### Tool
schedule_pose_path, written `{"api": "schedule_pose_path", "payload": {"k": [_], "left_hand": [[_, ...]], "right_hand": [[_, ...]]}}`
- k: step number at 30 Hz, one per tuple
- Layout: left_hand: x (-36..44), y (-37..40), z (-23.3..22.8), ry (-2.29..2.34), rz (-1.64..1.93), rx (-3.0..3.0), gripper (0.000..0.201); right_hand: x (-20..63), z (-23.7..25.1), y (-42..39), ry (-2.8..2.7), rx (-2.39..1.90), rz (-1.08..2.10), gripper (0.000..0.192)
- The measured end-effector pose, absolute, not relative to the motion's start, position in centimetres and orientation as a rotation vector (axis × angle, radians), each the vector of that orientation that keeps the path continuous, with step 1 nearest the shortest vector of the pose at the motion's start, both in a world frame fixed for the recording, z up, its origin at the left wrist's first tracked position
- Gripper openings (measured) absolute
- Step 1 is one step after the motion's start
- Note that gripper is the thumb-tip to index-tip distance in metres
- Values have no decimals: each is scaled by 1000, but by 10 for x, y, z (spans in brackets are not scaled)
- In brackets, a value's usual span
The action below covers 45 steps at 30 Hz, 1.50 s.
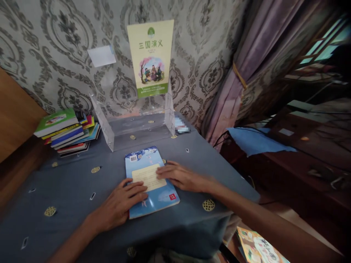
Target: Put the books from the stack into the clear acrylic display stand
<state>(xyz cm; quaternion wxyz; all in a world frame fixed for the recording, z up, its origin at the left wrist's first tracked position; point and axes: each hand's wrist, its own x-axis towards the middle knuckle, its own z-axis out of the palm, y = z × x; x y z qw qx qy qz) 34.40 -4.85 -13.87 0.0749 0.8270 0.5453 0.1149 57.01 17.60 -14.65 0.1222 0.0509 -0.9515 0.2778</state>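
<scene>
A blue book [153, 197] lies flat, back cover up, on the blue-grey tablecloth [68, 182]. My left hand [120, 204] rests on its left edge with the fingers spread over the cover. My right hand [182, 177] lies flat on its right side, fingertips on the pale yellow panel. Behind the book stands a clear acrylic book stand [137, 128]. A yellow-green book [151, 58] stands upright in the stand against the wall.
A stack of several colourful books [67, 133] sits at the table's back left. A blue cloth [255, 140] lies on dark furniture to the right. Curtains [246, 65] hang at the right. Another book [257, 248] lies on the floor below the table's right edge.
</scene>
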Motion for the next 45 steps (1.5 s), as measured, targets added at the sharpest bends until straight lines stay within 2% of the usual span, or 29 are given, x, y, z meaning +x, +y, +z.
{"api": "schedule_pose_path", "payload": {"k": [8,10,15,17,19,23,25,29,37,45], "left_hand": [[345,-48,-139,1629,281,2522,64],[346,-49,-140,1641,238,2518,67],[349,-54,-128,1634,83,2473,89],[347,-55,-117,1578,68,2449,90],[341,-52,-109,1569,90,2402,83],[323,-34,-110,1786,171,2290,49],[314,-19,-117,1905,201,2254,40],[306,17,-135,2009,274,2279,41],[317,83,-153,1866,390,2454,41],[334,79,-154,1713,449,2554,42]], "right_hand": [[485,-166,215,-2833,-297,676,39],[480,-171,222,-2796,-306,692,40],[483,-184,228,-2719,-244,760,41],[485,-186,229,-2675,-219,790,40],[488,-186,230,-2607,-213,810,39],[493,-185,233,-2514,-262,784,37],[495,-184,234,-2504,-280,776,37],[496,-182,235,-2485,-284,827,35],[497,-186,238,-2429,-296,897,38],[498,-183,236,-2485,-294,856,37]]}}
